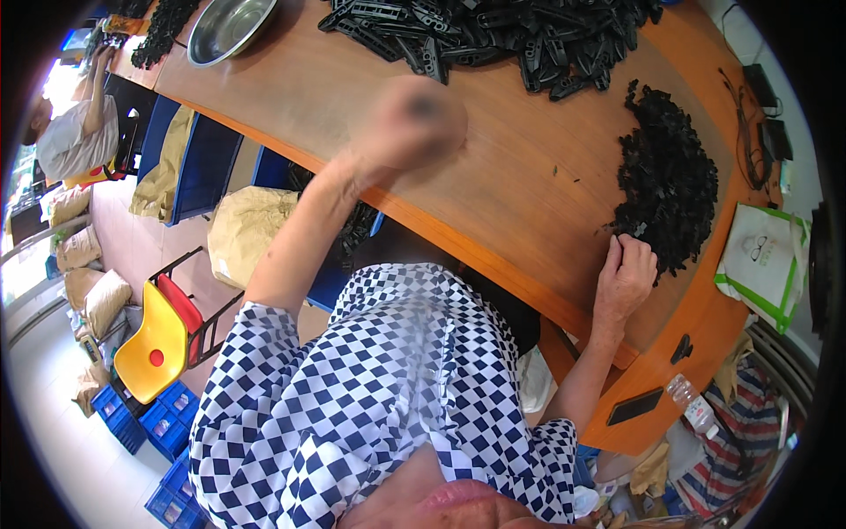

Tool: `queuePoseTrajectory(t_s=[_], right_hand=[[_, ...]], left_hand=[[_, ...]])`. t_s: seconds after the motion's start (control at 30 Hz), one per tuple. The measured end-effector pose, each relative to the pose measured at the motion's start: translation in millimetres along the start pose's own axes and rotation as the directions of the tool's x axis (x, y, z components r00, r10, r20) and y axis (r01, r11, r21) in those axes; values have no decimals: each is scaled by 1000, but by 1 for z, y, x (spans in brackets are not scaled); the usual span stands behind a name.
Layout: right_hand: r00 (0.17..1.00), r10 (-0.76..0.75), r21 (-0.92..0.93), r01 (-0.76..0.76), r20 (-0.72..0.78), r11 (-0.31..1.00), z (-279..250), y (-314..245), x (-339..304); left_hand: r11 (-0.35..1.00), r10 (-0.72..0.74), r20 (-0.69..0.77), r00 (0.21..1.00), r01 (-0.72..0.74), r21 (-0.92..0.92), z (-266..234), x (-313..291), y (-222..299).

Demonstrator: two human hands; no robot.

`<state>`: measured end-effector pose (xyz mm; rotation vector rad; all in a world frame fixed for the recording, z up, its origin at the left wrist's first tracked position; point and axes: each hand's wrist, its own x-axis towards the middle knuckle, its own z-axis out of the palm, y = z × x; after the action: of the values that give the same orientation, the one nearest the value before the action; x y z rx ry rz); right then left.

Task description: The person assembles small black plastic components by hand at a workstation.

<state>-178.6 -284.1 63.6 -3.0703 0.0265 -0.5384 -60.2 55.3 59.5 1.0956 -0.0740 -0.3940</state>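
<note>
Touching black pieces, bowl well apart.

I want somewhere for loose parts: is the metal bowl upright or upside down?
Upright: the metal bowl shows its hollow, shiny inside, with the rim uppermost.

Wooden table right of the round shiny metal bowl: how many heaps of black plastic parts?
2: black long-part heap, top centre; black small-piece heap, right, by the right hand. More may lie beyond the frame.

Parts heap on table right of bowl, second heap farther right, right hand at its edge
</note>
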Motion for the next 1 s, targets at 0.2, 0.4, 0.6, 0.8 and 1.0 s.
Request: queuePoseTrajectory(t_s=[0.2,0.4,0.6,0.8,1.0], right_hand=[[802,480,862,-480,356,163,7,-28,15],[824,266,840,-388,501,-379,5,-65,32],[829,234,835,-408,508,-368,11,-76,28],[840,185,833,-429,510,-348,24,-85,26],[823,226,838,-442,521,-322,27,-90,18]], left_hand=[[129,475,106,874,-188,974,-13,69,13],[-398,365,279,888,-122,909,-20,98,13],[-252,382,147,912,-50,966,-36,94,19],[-231,386,119,915,-29,973,-31,92,13],[1,345,-6,938,6,1000,-57,94,15]])
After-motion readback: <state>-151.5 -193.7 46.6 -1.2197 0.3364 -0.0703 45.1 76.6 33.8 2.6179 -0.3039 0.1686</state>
